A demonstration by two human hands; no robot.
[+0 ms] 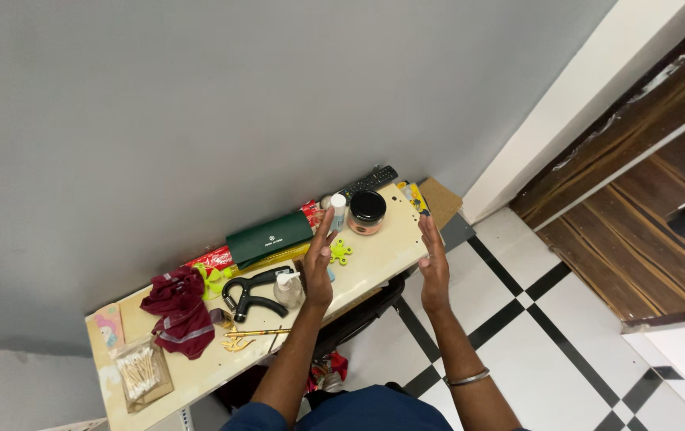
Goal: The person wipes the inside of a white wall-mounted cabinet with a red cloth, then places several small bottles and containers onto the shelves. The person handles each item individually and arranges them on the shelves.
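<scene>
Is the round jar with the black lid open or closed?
Closed. The round jar stands upright on the table, and its black lid covers the whole top, just past the left hand.

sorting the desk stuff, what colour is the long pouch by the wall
Dark green pouch with a small pale round mark, seen best in the head view.

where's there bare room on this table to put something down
The table is bare along its front edge, from the green spinner toy right to the corner below the dark-lidded jar. A smaller patch lies between the gold trinkets and the cotton swabs. The back, along the wall, is crowded.
</scene>
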